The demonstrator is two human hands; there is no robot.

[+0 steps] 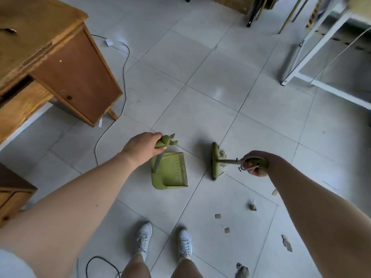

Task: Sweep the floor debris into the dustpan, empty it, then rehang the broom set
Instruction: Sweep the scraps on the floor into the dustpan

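The dustpan (172, 175) is set on the tiles (200, 93) just left of the broom (215, 161), its handle top gripped by the left hand (143, 147); the broom's handle end is clasped in the right hand (256, 164). Both are judged light, stiff plastic, best held at those handle ends.

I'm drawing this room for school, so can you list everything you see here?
dustpan: one, green, on the floor, centre
broom: one, green, right of the dustpan
debris: several brown and greenish bits, floor on the right
desk: one, brown wood, left
table frame: one, white, upper right
cable: one, grey, floor beside the desk
shoes: two, white, bottom
left hand: grips the dustpan handle
right hand: grips the broom handle
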